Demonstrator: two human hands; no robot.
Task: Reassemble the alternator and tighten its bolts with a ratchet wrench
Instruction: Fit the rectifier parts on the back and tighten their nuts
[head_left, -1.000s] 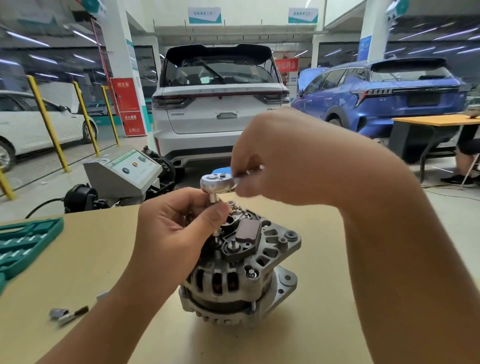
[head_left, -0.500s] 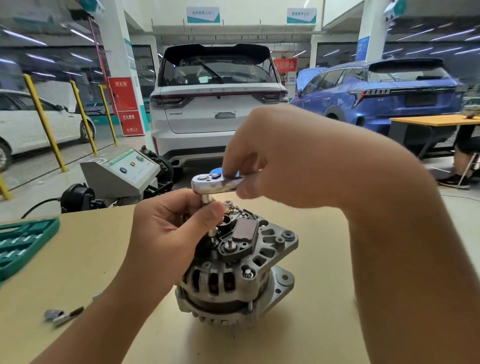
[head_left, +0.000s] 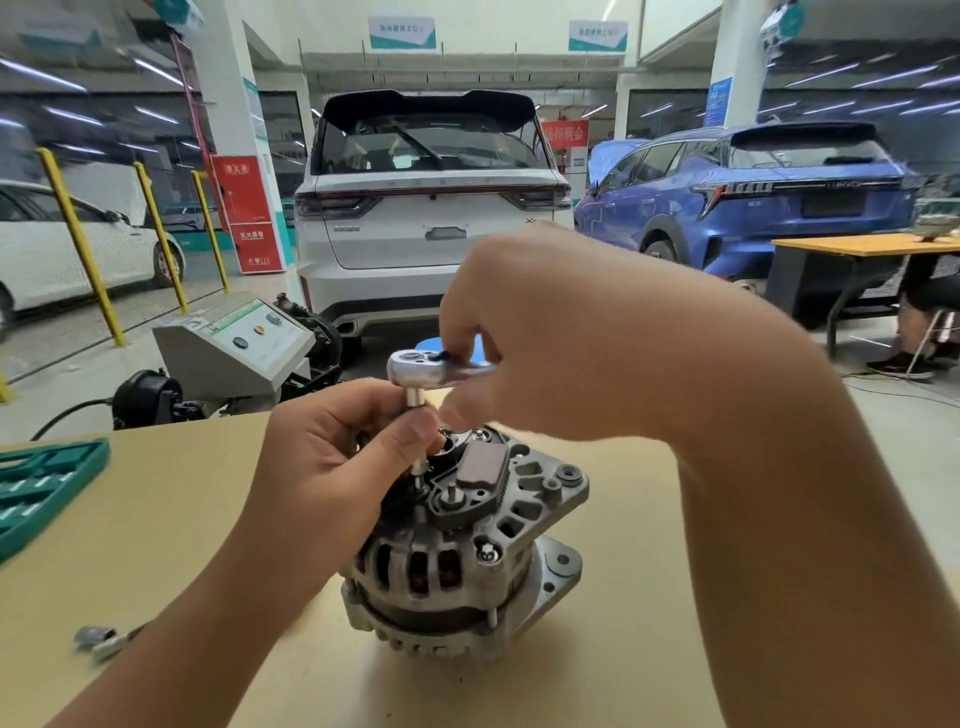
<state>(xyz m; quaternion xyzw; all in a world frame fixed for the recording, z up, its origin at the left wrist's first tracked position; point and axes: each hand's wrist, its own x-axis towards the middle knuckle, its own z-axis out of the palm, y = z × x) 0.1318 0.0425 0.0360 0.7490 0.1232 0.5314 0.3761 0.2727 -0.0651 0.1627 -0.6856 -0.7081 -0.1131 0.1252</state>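
A silver alternator (head_left: 467, 561) with a dark rear cover stands upright on the tan table (head_left: 156, 519). A chrome ratchet wrench (head_left: 415, 366) sits above it, its thin extension reaching down onto a fastener on the alternator's top. My left hand (head_left: 343, 457) pinches the extension just below the ratchet head, between thumb and fingers. My right hand (head_left: 550, 332) grips the ratchet handle, which lies mostly hidden inside the fist.
A green socket tray (head_left: 47, 483) lies at the table's left edge. Small loose metal parts (head_left: 98, 639) rest near the front left. Behind the table stand a grey test machine (head_left: 234, 348), a white car (head_left: 431, 218) and a blue car (head_left: 753, 197).
The ratchet head has shifted slightly left as my right hand swings the handle. My left hand keeps its pinch on the extension. The alternator has not moved on the table.
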